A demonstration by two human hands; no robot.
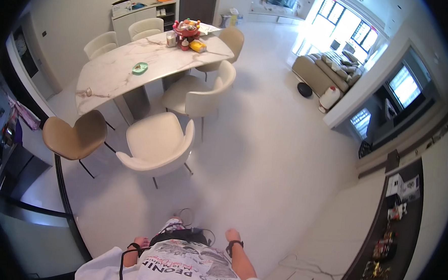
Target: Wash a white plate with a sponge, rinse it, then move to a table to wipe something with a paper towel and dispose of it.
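Note:
My left hand (141, 242) hangs beside the dark shorts (181, 238), a black band around its wrist. A black cable (122, 264) runs along that forearm. On the other side, my right hand (233, 234) is held over the pale floor, its fingers looking curled and another black band (234, 247) at the wrist. I see no object in either hand, though the insides of both are hidden. Ahead stands a cream armchair-style dining chair (155, 142), apart from both hands. A brown chair (76, 134) is to its left.
A marble-patterned table (113, 71) bears a green dish (140, 68) and a red tray (186, 29). More chairs surround it. A sofa (318, 71), black disc (305, 90) and white canister (329, 98) stand ahead right. A cable (312, 267) lies along the right side, below a dark shelf (407, 222).

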